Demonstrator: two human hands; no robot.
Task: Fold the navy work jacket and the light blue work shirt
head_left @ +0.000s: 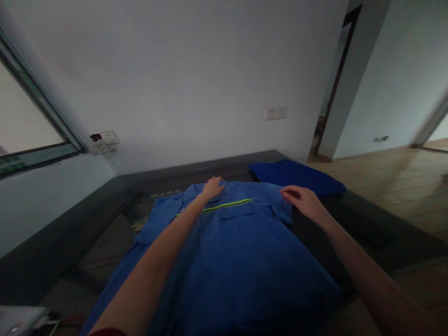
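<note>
A blue short-sleeved work shirt [231, 261] lies spread front side up, its collar away from me. A yellow-green stripe [227, 204] crosses its chest above a pocket flap [235, 211]. My left hand [213, 187] rests on the collar, fingers stretched out and nothing visibly gripped. Beside the right-hand sleeve [282, 200] is my right hand [304, 201], its fingers loosely bent and apart from the thumb. Whether those fingertips touch the sleeve's edge is hard to tell. My left forearm hides part of the shirt's left half.
Under the shirt is a dark table [224, 164] against a pale wall. A folded darker blue cloth [297, 177] lies at the back right, with a dark flat object [364, 226] in front of it. Wall sockets [276, 113] sit above. A white object [21, 319] stands at bottom left.
</note>
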